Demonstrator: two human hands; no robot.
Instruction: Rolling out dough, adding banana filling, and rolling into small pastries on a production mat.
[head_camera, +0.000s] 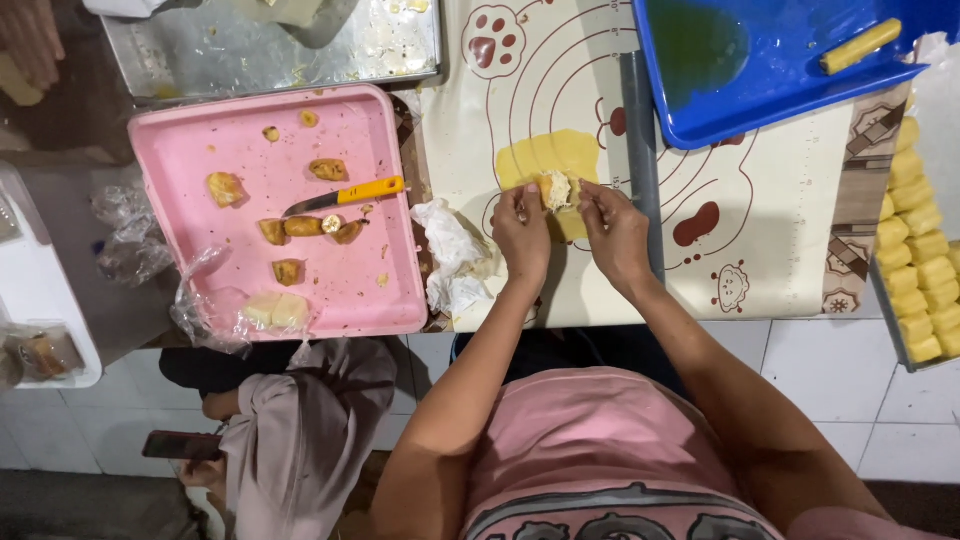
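Nearest to me: my own pink shirt fills the bottom of the view, both forearms running up from it toward 12 o'clock.
Left hand: I see its fingertips pinched on the left edge of the filled dough piece.
Right hand: its fingertips pinch the right edge of the same piece, thumb and forefinger pressed together on it.
Filled dough piece: small, yellow with pale filling on top, held between both hands just over the yellow dough sheet, which lies on the cream printed mat.
At 9 o'clock of my hands: crumpled white paper, touching the mat's left edge.
Further at 9 o'clock: pink tray with browned fruit pieces and a yellow-handled knife lying across them.
At 1 o'clock: blue tray holding a yellow roll.
At 3 o'clock: rows of yellow rolls in a container at the frame edge.
At 11 o'clock: greasy metal tray.
At 7 o'clock: another person in a grey-brown garment, a phone in their hand.
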